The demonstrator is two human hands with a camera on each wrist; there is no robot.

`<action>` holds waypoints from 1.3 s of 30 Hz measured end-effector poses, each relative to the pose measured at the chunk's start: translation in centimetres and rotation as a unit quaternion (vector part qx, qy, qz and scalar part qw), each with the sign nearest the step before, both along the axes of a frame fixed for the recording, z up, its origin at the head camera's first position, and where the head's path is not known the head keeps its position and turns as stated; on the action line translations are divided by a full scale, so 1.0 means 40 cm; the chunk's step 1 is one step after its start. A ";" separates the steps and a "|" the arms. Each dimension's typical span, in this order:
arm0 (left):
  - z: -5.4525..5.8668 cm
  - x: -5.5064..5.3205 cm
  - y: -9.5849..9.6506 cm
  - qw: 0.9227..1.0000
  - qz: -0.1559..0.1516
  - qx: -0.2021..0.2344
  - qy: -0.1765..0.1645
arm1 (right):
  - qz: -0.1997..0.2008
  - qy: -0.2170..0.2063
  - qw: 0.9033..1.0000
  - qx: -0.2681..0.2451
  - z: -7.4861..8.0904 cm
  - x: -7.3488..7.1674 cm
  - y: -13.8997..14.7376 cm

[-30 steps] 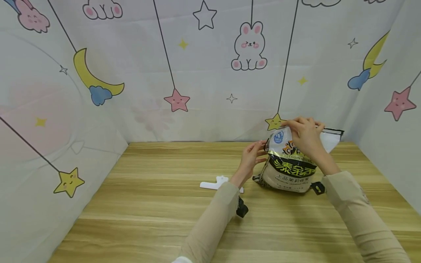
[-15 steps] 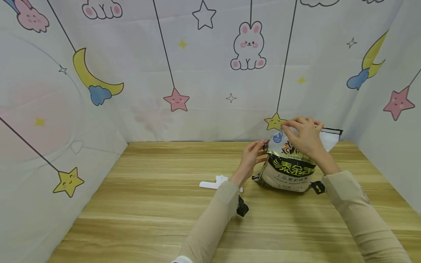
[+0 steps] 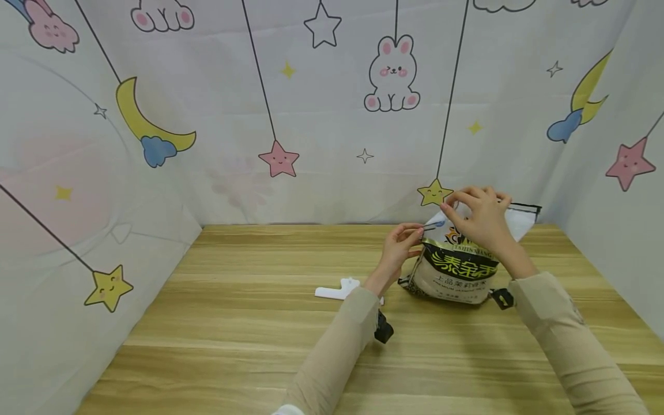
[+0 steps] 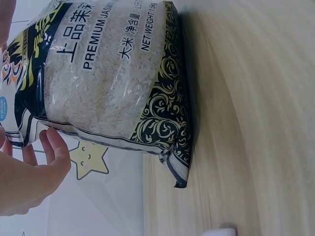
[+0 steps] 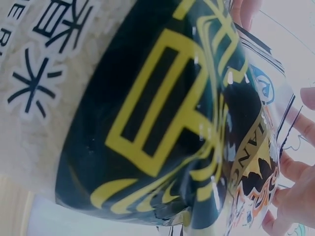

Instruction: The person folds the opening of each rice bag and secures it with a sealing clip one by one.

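A plastic bag of rice point(image 3: 456, 282) with a black and gold label stands on the table, its white upper part leaning back. At its upper left corner, my left hand point(image 3: 398, 251) pinches the folded edge between thumb and fingers. My right hand point(image 3: 482, 219) grips the top edge from above, thumb in front and fingers over the back. In the left wrist view, the bag's side seam point(image 4: 98, 137) runs beside the left fingers point(image 4: 58, 146). The right wrist view has the bag's label point(image 5: 162, 108) close up, with the right fingers point(image 5: 294, 167) at the top edge.
A white plastic piece point(image 3: 332, 292), long with a raised grip, lies on the wooden table point(image 3: 233, 346) left of the bag, partly behind the left forearm. A patterned white curtain point(image 3: 321, 115) encloses the table at the back and sides.
My left hand has turned the bag's upper left corner inward, so the blue emblem there is now folded mostly out of sight. My right hand stays at the top edge, its thumb slightly lower.
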State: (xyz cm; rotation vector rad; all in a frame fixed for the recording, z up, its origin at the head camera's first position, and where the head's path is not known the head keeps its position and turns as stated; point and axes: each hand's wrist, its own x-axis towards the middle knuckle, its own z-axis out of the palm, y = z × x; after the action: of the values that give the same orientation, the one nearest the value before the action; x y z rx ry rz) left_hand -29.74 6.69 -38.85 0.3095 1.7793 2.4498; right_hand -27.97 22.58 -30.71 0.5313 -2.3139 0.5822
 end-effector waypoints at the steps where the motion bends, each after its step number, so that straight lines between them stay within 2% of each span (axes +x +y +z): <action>1: -0.001 0.000 0.000 1.000 0.000 -0.001 0.003 | 0.000 0.002 1.000 0.001 -0.001 0.000 0.000; 7: -0.005 0.002 0.001 1.000 0.004 -0.005 0.013 | 0.000 0.003 1.000 0.008 -0.007 -0.003 0.003; 13: -0.006 0.003 0.006 1.000 0.014 0.000 0.009 | -0.001 0.000 1.000 0.012 -0.011 -0.002 0.007; 20: -0.010 0.002 0.007 1.000 0.012 -0.015 0.015 | -0.014 -0.008 1.000 0.021 -0.014 -0.005 0.013; 27: -0.010 0.004 0.010 1.000 0.014 -0.007 0.011 | -0.029 -0.024 0.999 0.021 -0.011 -0.004 0.017; 39: -0.015 0.002 0.014 0.999 0.030 -0.019 -0.005 | -0.059 -0.039 0.997 -0.011 -0.005 -0.002 0.014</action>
State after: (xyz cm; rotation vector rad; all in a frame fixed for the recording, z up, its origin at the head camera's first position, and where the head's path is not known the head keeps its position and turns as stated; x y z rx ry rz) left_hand -29.66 7.26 -39.46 0.2431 1.8537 2.4501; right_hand -28.05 23.14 -30.90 0.3650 -2.3916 0.5795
